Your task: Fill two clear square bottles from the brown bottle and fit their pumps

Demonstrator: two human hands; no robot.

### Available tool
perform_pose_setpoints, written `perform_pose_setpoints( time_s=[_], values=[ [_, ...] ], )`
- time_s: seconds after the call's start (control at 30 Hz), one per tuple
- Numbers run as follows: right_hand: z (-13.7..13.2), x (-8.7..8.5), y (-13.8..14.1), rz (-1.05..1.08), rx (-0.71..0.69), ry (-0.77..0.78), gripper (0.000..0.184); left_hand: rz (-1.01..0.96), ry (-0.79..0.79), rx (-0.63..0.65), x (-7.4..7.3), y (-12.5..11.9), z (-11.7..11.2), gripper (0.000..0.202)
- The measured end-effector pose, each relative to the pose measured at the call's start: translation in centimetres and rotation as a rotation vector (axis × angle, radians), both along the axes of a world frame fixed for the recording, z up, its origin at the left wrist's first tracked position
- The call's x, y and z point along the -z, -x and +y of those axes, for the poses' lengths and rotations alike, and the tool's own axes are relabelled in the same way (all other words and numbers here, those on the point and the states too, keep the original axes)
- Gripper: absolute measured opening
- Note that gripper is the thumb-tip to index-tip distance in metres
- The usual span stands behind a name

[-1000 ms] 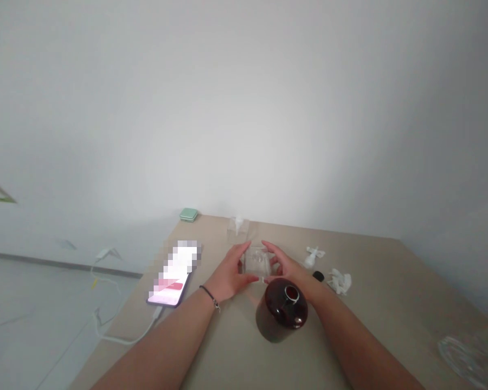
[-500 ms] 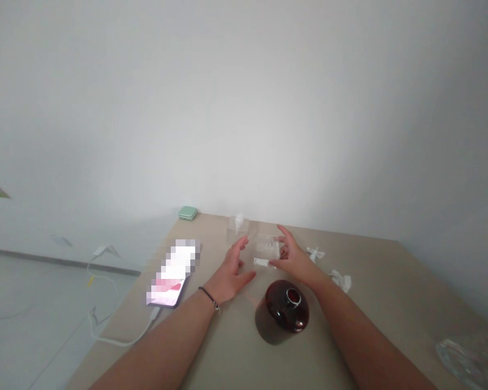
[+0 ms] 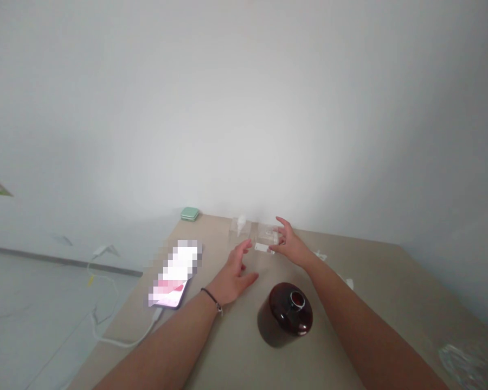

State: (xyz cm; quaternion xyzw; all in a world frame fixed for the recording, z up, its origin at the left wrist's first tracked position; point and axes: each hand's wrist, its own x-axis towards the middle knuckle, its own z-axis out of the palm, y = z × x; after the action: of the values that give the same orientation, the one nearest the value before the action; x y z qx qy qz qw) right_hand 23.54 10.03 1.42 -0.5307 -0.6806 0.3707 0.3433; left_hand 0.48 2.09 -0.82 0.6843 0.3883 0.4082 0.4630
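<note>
Barely discernible clear box (image 3: 267, 235), right hand (image 3: 291, 247) touching

Box (image 3: 267, 234) carried away from jar (image 3: 290, 314) toward far edge of surface (image 3: 390, 281), now just beside second clear container (image 3: 239, 227). Left hand (image 3: 233, 273) let go, fingers spread, apart from box. Right hand (image 3: 290, 246) alone keeps grip, arm stretched further out.

The beige table (image 3: 390, 303) bears a phone (image 3: 174, 273), a dark red bottle (image 3: 290, 315), a green case (image 3: 189, 213) and a clear box (image 3: 267, 236).
</note>
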Motion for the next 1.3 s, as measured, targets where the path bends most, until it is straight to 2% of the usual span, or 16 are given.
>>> perform_pose_setpoints(
  time_s=[0.2, 0.33, 0.4, 0.53, 0.63, 0.7, 0.9, 1.03, 1.2, 1.3],
  values=[
    [0.0, 0.4, 0.0, -0.037, 0.019, 0.024, 0.106, -0.005, -0.001, -0.001, 0.2, 0.0, 0.0, 0.079],
    [-0.7, -0.8, -0.5, -0.153, 0.071, -0.068, 0.11, 0.005, -0.01, 0.003, 0.5, 0.1, 0.1, 0.078],
    [-1.6, -1.9, -1.5, -0.216, 0.149, -0.178, 0.098, 0.013, -0.008, 0.001, 0.6, 0.1, 0.1, 0.078],
    [-4.7, -3.6, -5.0, -0.346, 0.395, -0.353, 0.05, 0.008, -0.014, -0.004, 0.9, 0.2, 0.2, 0.076],
    [-7.4, -3.4, -7.7, -0.432, 0.571, -0.37, 0.042, -0.001, -0.008, -0.005, 0.9, 0.2, 0.1, 0.076],
    [-9.0, -2.8, -8.9, -0.486, 0.616, -0.37, 0.041, 0.003, 0.006, -0.007, 0.9, 0.2, 0.1, 0.075],
    [-11.4, -1.3, -9.2, -0.687, 0.543, -0.378, 0.034, -0.019, -0.051, 0.01, 1.0, 0.4, -0.1, 0.067],
    [-11.7, -1.1, -8.4, -0.841, 0.497, -0.332, 0.031, -0.002, -0.127, 0.034, 0.8, 0.7, -0.4, 0.055],
    [-11.5, -0.9, -7.2, -0.887, 0.432, -0.269, 0.031, 0.03, -0.204, 0.08, 0.1, 0.9, -1.1, 0.04],
    [-11.5, -1.2, -6.7, -0.946, 0.386, -0.215, 0.033, 0.021, -0.253, 0.127, -0.3, 0.9, -1.7, 0.042]
  ],
)
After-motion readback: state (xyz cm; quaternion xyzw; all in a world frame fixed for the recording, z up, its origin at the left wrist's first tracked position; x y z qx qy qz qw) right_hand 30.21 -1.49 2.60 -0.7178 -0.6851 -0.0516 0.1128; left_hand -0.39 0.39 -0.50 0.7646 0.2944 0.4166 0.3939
